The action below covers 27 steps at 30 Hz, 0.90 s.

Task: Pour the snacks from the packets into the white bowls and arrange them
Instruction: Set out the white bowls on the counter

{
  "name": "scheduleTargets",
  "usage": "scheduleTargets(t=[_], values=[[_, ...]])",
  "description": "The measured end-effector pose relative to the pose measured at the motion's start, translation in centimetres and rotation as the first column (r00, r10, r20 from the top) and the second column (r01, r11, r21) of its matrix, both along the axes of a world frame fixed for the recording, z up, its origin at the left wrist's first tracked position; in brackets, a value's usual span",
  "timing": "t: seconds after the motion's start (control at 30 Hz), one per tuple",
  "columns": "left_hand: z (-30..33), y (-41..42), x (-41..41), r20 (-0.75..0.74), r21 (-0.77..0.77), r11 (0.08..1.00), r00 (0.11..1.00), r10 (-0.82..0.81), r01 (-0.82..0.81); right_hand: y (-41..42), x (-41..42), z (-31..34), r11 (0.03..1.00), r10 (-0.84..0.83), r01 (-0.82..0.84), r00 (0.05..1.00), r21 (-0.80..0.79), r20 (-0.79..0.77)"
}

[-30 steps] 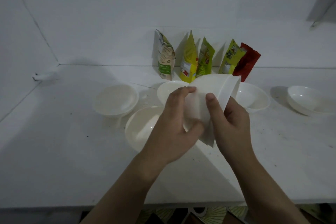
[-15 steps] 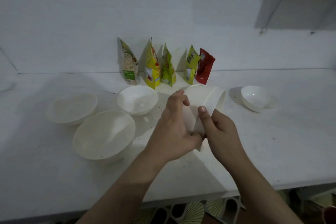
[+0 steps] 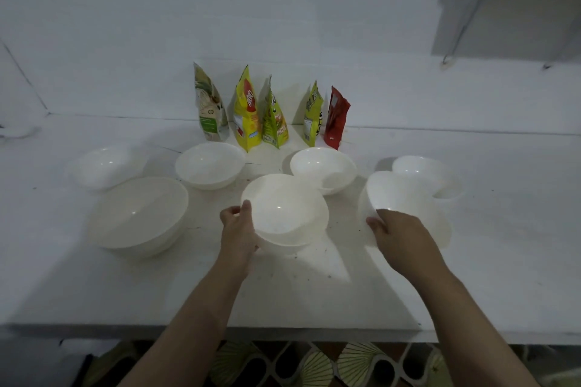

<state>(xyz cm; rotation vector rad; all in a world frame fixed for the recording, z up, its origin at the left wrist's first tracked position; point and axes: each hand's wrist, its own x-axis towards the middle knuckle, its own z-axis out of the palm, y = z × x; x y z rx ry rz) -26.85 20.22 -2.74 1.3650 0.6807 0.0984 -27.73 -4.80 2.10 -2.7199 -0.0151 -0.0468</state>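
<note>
White bowls: six stand on the tabletop (image 3: 503, 261), all upright except the tilted one in my right hand.
Left hand: my left hand (image 3: 238, 229) grips the near-centre bowl (image 3: 284, 209) at its left rim, thumb over the edge, fingers curled under the wall.
Right hand: my right hand (image 3: 401, 237) grips the right-hand bowl (image 3: 405, 198) at its near-left rim; this bowl is tipped, mouth turned leftward toward me.
Large bowl: the large bowl (image 3: 138, 214) sits near left, just beside the far-left bowl (image 3: 108, 166).
Far row: the left-centre bowl (image 3: 210, 165) and the right-centre bowl (image 3: 323, 168) stand just in front of the packets; the right-centre bowl is partly hidden behind the one in my left hand.
Far-right bowl: the far-right bowl (image 3: 427, 174) lies behind the tilted one, partly covered by it.
Packets: five stand upright in a row against the far wall, from left: pale green-and-white packet (image 3: 210, 107), yellow packet (image 3: 246, 113), green packet (image 3: 275, 118), yellow-green packet (image 3: 312, 116), red packet (image 3: 337, 118).
Contents: every bowl interior I can see is empty.
</note>
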Motion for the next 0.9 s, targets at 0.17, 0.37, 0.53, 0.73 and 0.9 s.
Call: scheduleTargets(t=[0.17, 0.37, 0.53, 0.73, 0.9], values=[[-0.7, 0.1, -0.1, -0.032, 0.159, 0.986, 0.998, 0.051, -0.046, -1.4, 0.4, -2.4, 0.979, 0.07, -0.078, 0.996, -0.189, -0.049], [-1.0, -0.3, -0.9, 0.056, 0.228, 0.973, 0.998, 0.013, -0.025, -1.2, 0.6, -3.3, 0.984, 0.056, -0.064, 0.997, -0.169, -0.051], [-0.9, -0.3, -0.4, 0.065, 0.29, 0.956, 0.997, 0.031, -0.048, -1.3, 0.8, -3.0, 0.993, 0.046, -0.056, 0.994, -0.102, -0.096], [-0.8, -0.8, -1.2, 0.181, 0.394, 0.917, 0.983, -0.009, -0.064, -0.7, 0.5, -1.5, 0.991, 0.104, -0.105, 0.994, 0.077, 0.015], [0.8, -1.5, -2.4, 0.326, 0.586, 0.803, 0.938, -0.116, -0.105, 1.7, 1.1, -0.3, 0.933, 0.181, -0.257, 0.941, 0.253, 0.288]])
